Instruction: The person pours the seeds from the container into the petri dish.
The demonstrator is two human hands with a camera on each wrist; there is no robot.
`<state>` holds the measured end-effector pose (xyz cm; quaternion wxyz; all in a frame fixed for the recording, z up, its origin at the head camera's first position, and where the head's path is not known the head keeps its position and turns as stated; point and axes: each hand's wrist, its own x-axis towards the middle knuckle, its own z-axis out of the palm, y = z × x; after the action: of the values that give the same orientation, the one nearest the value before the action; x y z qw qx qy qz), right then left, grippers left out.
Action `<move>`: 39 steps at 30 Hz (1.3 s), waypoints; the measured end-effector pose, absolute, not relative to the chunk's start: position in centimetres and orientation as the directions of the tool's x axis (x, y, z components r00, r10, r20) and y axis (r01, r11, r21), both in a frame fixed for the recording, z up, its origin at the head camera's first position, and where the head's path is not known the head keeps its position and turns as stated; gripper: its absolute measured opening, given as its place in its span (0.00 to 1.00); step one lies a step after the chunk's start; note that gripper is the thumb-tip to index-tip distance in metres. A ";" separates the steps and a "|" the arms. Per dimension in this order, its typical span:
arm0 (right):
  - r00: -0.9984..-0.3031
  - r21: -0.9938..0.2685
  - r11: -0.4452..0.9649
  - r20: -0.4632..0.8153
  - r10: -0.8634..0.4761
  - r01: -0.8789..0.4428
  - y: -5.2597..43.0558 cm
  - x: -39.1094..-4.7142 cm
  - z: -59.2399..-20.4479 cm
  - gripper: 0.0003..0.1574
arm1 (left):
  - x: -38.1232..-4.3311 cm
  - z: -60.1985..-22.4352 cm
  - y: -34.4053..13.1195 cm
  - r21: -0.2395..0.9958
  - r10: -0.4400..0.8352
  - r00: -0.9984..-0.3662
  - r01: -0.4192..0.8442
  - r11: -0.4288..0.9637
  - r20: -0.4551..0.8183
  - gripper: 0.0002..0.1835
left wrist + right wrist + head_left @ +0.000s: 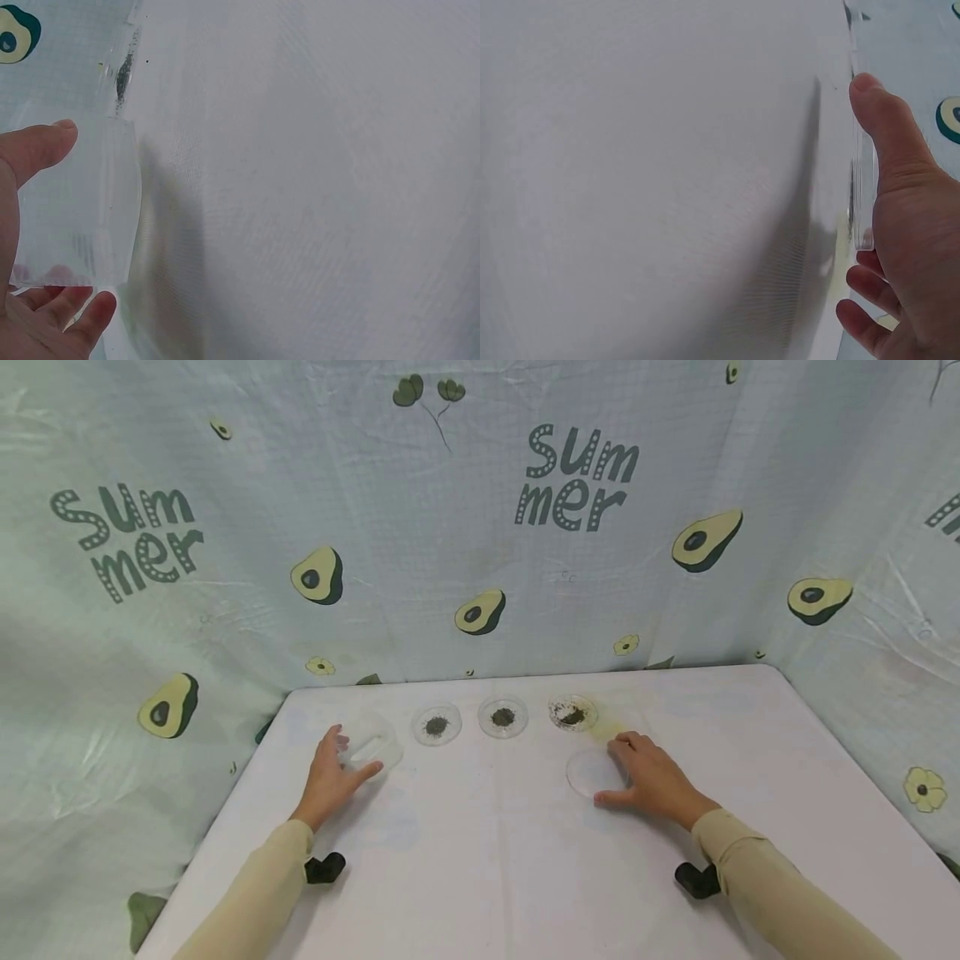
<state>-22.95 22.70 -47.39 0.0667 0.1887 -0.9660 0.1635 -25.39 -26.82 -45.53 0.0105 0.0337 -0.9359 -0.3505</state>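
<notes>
On the left, my left hand (pixel 330 781) spans a clear plastic container (pixel 384 747), thumb at its near side and fingers at its far left. The left wrist view shows the container's translucent wall (pixel 82 202) between thumb and fingers. My right hand (pixel 651 778) holds a clear, shallow petri dish (pixel 581 770) by its right side, thumb at the near rim and fingers at the far rim. Seen edge-on in the right wrist view, the dish (pixel 864 202) is partly hidden behind that hand.
Along the back stand three clear dishes: the left dish (pixel 436 726) and middle dish (pixel 503 717) hold small dark heaps, the right dish (pixel 573 713) scattered dark bits. A yellowish stain (pixel 611 727) marks the white tabletop (pixel 480 860). A printed curtain (pixel 405 527) hangs behind.
</notes>
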 end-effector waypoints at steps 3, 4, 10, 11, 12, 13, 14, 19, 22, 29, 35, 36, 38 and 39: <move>-0.920 -0.288 0.877 0.203 -0.336 -0.384 22.6 -23.2 -47.1 0.57 | -25.4 -45.6 -26.9 0.654 -0.074 -0.997 -0.060 0.754 -0.007 0.57; -0.919 -0.286 0.878 0.207 -0.334 -0.384 22.6 -23.3 -47.0 0.57 | -25.4 -45.7 -27.0 0.654 -0.075 -0.997 -0.062 0.754 -0.007 0.57; -0.923 -0.289 0.882 0.215 -0.319 -0.372 22.5 -23.8 -46.4 0.58 | -25.3 -45.7 -27.0 0.649 -0.084 -0.996 -0.068 0.758 -0.006 0.57; -0.925 -0.292 0.883 0.215 -0.314 -0.368 22.5 -23.9 -46.3 0.58 | -25.2 -45.7 -27.0 0.648 -0.085 -0.996 -0.069 0.759 -0.007 0.57; -0.926 -0.293 0.884 0.215 -0.310 -0.364 22.5 -24.0 -46.2 0.58 | -25.2 -45.7 -27.0 0.645 -0.086 -0.996 -0.070 0.761 -0.007 0.57; -0.929 -0.295 0.886 0.213 -0.304 -0.357 22.6 -24.2 -46.1 0.58 | -25.2 -45.6 -27.0 0.642 -0.087 -0.996 -0.071 0.763 -0.007 0.57; -0.931 -0.297 0.888 0.213 -0.297 -0.352 22.6 -24.3 -46.1 0.58 | -25.2 -45.6 -27.0 0.641 -0.088 -0.996 -0.071 0.765 -0.006 0.57; -0.935 -0.317 0.886 0.222 -0.277 -0.338 22.6 -24.9 -45.9 0.58 | -25.2 -45.6 -27.2 0.642 -0.077 -0.997 -0.054 0.765 0.008 0.58; -0.938 -0.323 0.887 0.215 -0.271 -0.330 22.5 -25.2 -45.9 0.58 | -25.2 -45.7 -27.3 0.648 -0.067 -0.998 -0.046 0.760 0.008 0.59; -0.942 -0.342 0.883 0.210 -0.264 -0.323 22.4 -25.8 -46.0 0.58 | -25.1 -45.7 -27.2 0.651 -0.058 -0.998 -0.037 0.758 0.011 0.58; -0.946 -0.334 0.890 0.201 -0.256 -0.312 22.1 -26.5 -45.8 0.59 | -25.2 -45.4 -27.2 0.644 -0.049 -0.998 -0.020 0.765 0.028 0.58; -0.946 -0.334 0.890 0.199 -0.255 -0.310 22.1 -26.6 -45.7 0.59 | -25.1 -45.3 -27.2 0.640 -0.048 -0.998 -0.016 0.768 0.032 0.59; -0.947 -0.332 0.892 0.196 -0.254 -0.308 22.0 -26.8 -45.7 0.59 | -25.2 -45.2 -27.2 0.634 -0.044 -0.998 -0.008 0.774 0.042 0.60; -0.948 -0.330 0.893 0.195 -0.253 -0.306 21.9 -26.9 -45.6 0.59 | -25.2 -45.0 -27.2 0.631 -0.043 -0.998 -0.005 0.776 0.046 0.61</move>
<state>-26.94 21.92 -45.65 0.0738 0.1440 -0.9701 0.1811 -25.15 -27.23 -45.04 0.0291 0.0127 -0.9419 -0.3344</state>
